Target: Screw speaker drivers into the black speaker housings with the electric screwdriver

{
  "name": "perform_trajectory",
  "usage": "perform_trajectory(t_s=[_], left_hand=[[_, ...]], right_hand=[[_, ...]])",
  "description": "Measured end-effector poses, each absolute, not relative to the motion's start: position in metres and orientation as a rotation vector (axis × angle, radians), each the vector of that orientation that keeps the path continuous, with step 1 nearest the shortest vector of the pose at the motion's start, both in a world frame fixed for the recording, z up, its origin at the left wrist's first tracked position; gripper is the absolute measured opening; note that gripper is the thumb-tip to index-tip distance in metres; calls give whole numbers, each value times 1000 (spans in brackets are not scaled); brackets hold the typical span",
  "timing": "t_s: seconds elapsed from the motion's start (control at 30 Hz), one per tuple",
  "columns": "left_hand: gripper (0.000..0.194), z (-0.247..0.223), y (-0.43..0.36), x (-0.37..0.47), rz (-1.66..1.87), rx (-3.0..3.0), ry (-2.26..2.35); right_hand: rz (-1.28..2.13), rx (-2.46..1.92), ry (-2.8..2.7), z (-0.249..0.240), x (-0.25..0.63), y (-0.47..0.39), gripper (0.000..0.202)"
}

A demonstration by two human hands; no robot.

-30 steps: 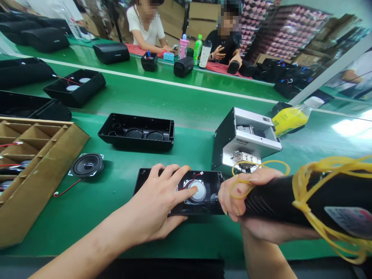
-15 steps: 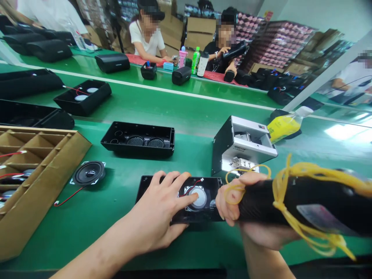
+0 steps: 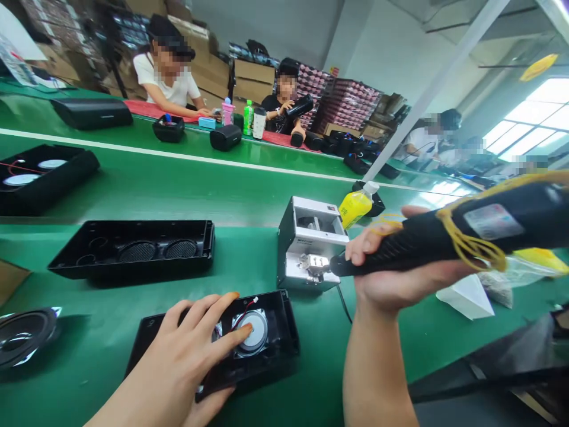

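Observation:
My left hand [image 3: 191, 347] lies over a black speaker housing [image 3: 287, 323], fingers across its open top and thumb along the near side, steadying it. Its index fingertip rests on the pale round back of a speaker driver [image 3: 258, 338] set inside; a red lead with a white plug comes off it. A second driver is mostly covered by my fingers. My right hand [image 3: 382, 270] grips a black electric screwdriver [image 3: 422, 234] wrapped with yellow cord. Held level, its tip is at the silver front fitting of a screw feeder [image 3: 287, 249].
Another open speaker housing [image 3: 106, 252] stands behind my left hand. A loose speaker driver [image 3: 26, 338] lies at the left edge. A yellow bottle [image 3: 355, 204] stands behind the feeder; a white box [image 3: 466, 296] is at right. Co-workers sit across the green bench.
My right hand has swung the screwdriver up from the housing to the feeder's front. My left hand stays on the housing. The view has turned right.

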State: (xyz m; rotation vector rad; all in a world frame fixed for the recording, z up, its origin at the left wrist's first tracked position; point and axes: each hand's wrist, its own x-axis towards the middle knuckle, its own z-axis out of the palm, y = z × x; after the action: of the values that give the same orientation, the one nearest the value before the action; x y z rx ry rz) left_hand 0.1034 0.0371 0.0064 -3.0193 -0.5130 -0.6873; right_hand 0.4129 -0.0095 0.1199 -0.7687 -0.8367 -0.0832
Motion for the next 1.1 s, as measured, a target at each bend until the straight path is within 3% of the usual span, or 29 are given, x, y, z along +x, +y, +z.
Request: perform_trajectory(t_s=[0.6, 0.87, 1.1], left_hand=[[77, 9, 38, 103, -650, -3014, -523], [78, 8, 29, 105, -659, -3083, -677], [79, 21, 36, 101, -506, -3263, -676]], right_hand=[[32, -812, -856, 106, 413, -5, 72], [60, -831, -914, 108, 410, -19, 82], [264, -654, -1009, 123, 399, -39, 68]])
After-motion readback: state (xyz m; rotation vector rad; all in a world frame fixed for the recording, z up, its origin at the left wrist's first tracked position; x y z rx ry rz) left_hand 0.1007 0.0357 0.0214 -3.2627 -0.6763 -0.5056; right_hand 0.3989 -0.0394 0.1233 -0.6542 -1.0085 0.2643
